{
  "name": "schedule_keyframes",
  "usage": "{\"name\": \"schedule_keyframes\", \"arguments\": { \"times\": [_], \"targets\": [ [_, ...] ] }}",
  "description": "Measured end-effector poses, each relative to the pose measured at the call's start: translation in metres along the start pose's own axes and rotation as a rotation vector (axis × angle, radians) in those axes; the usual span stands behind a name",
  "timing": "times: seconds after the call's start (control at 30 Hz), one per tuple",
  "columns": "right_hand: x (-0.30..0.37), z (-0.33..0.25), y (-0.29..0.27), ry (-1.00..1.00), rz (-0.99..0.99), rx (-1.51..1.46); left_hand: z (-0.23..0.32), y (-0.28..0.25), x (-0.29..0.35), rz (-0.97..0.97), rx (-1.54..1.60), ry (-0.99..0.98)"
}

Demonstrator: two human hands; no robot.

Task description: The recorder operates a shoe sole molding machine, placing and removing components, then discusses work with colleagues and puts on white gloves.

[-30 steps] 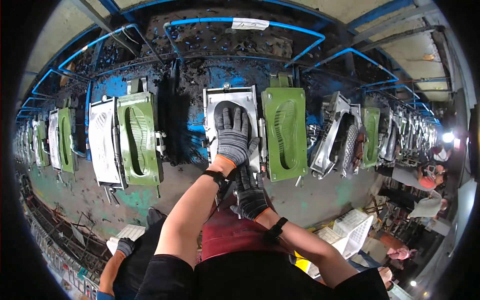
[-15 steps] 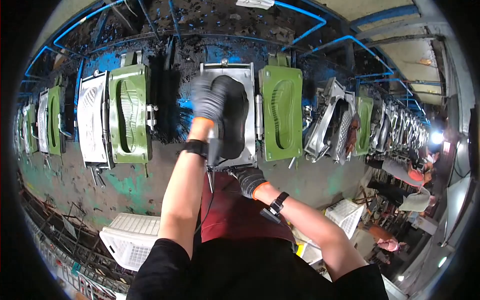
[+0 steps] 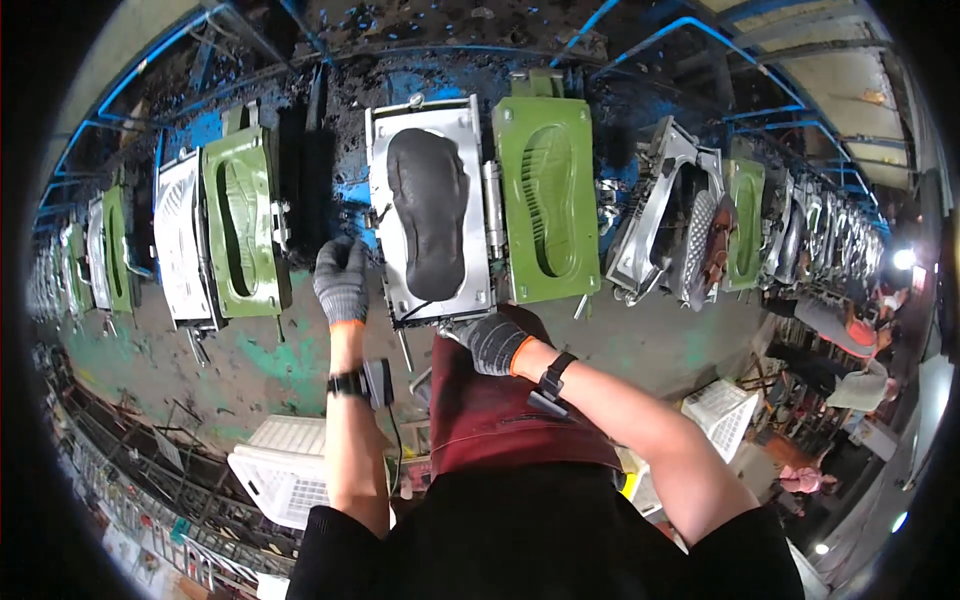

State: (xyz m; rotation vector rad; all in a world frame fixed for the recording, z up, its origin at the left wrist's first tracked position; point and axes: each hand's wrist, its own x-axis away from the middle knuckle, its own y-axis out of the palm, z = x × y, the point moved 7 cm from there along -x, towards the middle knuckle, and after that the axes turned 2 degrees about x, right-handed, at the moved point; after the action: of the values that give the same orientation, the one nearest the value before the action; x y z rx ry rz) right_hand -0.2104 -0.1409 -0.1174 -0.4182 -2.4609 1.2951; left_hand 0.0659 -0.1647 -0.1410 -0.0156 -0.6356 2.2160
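An opened sole mould stands before me. Its silver half (image 3: 478, 215) carries a dark grey, sole-shaped piece (image 3: 428, 215) that lies flat on it. Hinged on the right is the green half (image 3: 590, 200), with a sole-shaped hollow. Just off the silver half's lower left edge is my left hand (image 3: 342, 283) in a grey knit glove, its fingers loosely stretched and holding nothing that I can see. My right hand (image 3: 492, 343), gloved too, is closed around a small handle (image 3: 445, 328) at the mould's near edge; the fingers partly hide it.
More silver and green moulds (image 3: 243, 220) line the bench on both sides. A tilted silver mould (image 3: 650, 230) stands open to the right. Blue pipe rails (image 3: 690, 22) run behind. White crates (image 3: 285, 480) are behind me at left and right (image 3: 722, 410). Other people (image 3: 845, 325) are at far right.
My left hand has come off the dark piece and moved down and left, beside the mould. The whole piece now shows. My right hand stays at the near edge.
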Motion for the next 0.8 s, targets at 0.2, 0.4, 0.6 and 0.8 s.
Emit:
{"name": "schedule_keyframes", "arguments": {
  "times": [0.2,0.4,0.6,0.8],
  "targets": [
    [0.011,-0.002,-0.044,0.178,-0.562,-0.240,0.057,0.056,0.036,-0.660,-0.747,-0.058],
    [0.104,0.077,-0.088,0.326,-0.306,-0.393,0.107,0.094,0.058,-0.599,-0.846,-0.046],
    [0.230,0.142,-0.138,0.523,-0.048,-0.291,0.142,0.119,0.039,-0.381,-0.702,-0.005],
    [0.408,0.255,-0.164,1.155,0.363,-0.331,0.291,0.340,0.188,-0.586,-0.453,0.744]
  ]
}}
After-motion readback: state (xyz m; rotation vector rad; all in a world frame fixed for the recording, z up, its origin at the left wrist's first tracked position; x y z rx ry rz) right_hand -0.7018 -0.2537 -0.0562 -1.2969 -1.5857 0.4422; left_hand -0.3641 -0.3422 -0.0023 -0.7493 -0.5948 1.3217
